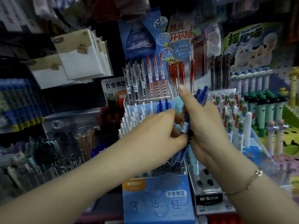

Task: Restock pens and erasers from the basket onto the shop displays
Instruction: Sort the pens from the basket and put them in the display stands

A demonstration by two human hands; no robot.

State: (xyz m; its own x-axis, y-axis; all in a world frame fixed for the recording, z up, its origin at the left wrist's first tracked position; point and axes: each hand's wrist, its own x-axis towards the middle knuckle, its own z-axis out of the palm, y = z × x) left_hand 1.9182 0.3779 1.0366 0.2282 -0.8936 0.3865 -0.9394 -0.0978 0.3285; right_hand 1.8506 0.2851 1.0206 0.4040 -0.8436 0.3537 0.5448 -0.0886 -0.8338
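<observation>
From my remote station I identify the premises as a stationery shop. A tiered blue pen display stands centre, printed with promotional figures, its upper rows holding red-and-clear pens upright in slots. To the right, a cat-illustrated header card tops racks of green novelty pens, backed by pegboard. On the left, packaged white paper pads hang in rows, with bundled blue-and-yellow stock below. Goods are densely stacked, many in retail packaging.
</observation>
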